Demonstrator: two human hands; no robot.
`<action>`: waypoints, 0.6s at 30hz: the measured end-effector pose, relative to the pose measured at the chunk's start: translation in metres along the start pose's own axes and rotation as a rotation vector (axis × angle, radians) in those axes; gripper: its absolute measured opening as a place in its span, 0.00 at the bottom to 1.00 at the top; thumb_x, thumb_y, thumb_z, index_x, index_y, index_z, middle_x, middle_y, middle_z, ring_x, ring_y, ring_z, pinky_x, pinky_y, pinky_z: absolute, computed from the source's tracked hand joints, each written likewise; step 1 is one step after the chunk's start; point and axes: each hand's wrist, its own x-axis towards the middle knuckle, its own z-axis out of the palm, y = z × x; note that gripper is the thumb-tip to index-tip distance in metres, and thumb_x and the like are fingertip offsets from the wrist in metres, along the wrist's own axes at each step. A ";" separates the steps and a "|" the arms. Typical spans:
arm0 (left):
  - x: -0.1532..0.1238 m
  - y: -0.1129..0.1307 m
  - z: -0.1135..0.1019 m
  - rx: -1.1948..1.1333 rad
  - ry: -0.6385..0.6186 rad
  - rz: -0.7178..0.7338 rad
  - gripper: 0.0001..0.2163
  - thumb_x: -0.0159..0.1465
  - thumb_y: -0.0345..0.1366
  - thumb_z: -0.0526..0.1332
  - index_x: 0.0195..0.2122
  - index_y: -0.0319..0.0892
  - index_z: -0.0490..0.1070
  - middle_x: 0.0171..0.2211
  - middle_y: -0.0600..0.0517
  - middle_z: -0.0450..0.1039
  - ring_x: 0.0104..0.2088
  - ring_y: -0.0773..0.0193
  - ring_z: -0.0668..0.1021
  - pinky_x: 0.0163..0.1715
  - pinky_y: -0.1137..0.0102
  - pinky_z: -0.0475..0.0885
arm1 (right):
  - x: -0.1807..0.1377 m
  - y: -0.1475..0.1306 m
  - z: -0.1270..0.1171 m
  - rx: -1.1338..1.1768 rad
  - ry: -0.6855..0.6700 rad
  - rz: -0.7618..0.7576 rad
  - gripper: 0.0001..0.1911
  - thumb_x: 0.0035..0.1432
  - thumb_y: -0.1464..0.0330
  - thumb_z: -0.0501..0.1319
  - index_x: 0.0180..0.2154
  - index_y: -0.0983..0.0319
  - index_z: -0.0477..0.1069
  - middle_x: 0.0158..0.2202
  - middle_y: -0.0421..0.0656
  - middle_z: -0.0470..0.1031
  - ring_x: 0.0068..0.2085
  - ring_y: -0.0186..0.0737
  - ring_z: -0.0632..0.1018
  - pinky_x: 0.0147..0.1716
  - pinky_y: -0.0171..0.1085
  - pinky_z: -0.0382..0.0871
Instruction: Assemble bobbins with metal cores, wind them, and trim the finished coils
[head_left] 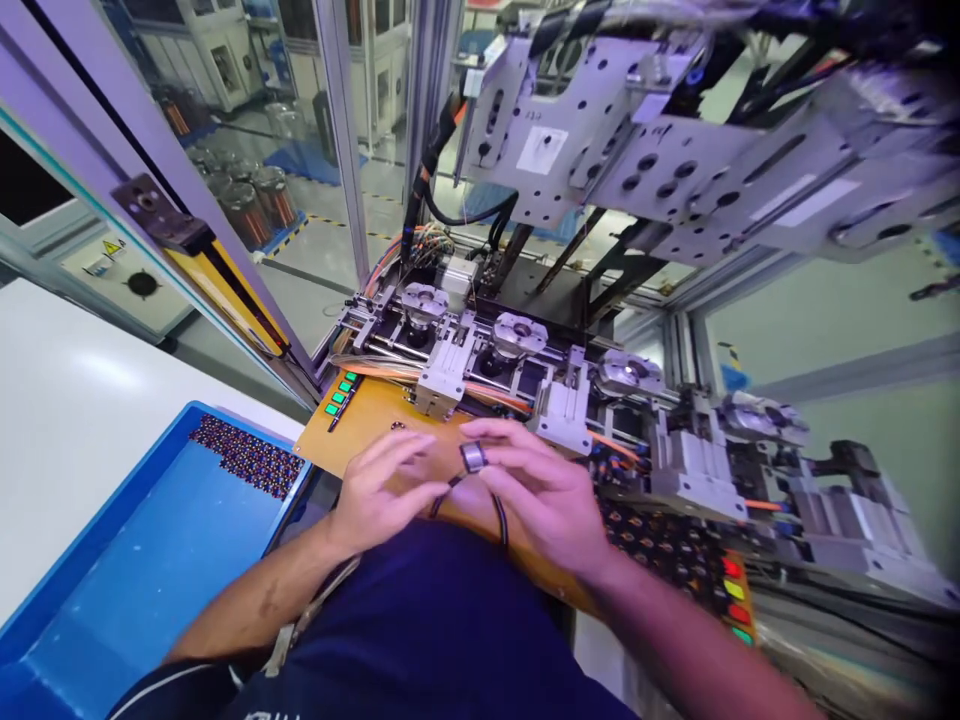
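My right hand (pixel 544 495) pinches a small grey metal ring part (pixel 474 457) between thumb and fingers, low over the orange panel (pixel 371 410). My left hand (pixel 382 487) is beside it, fingers curled, touching a thin black cable (pixel 497 512) that loops down from the part. Both hands sit just in front of the machine's row of round metal fixtures (pixel 517 335).
A blue tray (pixel 142 560) with several small dark parts in its far corner lies at the left on a white table (pixel 60 400). Green buttons (pixel 341 392) sit on the orange panel; coloured buttons (pixel 733 590) lie at the right. A yellow light-curtain post (pixel 225 290) stands left.
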 end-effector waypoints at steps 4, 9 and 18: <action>-0.021 -0.059 0.003 0.188 0.168 -0.193 0.18 0.64 0.38 0.64 0.54 0.44 0.69 0.45 0.44 0.78 0.42 0.58 0.81 0.40 0.63 0.80 | 0.084 0.024 -0.031 -0.342 -0.130 -0.174 0.07 0.62 0.69 0.62 0.35 0.61 0.79 0.42 0.46 0.80 0.43 0.39 0.80 0.45 0.41 0.76; -0.043 -0.112 0.019 0.249 0.237 -0.260 0.19 0.66 0.39 0.60 0.57 0.41 0.66 0.48 0.41 0.77 0.47 0.55 0.80 0.43 0.59 0.78 | 0.185 0.081 -0.028 -0.454 -0.137 -0.181 0.06 0.55 0.72 0.62 0.31 0.64 0.79 0.40 0.46 0.79 0.41 0.41 0.79 0.45 0.43 0.74; -0.053 -0.126 0.025 0.272 0.163 -0.291 0.20 0.65 0.39 0.62 0.57 0.41 0.65 0.50 0.41 0.76 0.50 0.53 0.78 0.49 0.57 0.76 | 0.219 0.129 -0.008 -0.586 -0.248 -0.222 0.07 0.55 0.74 0.61 0.32 0.65 0.79 0.41 0.47 0.78 0.42 0.44 0.78 0.46 0.43 0.71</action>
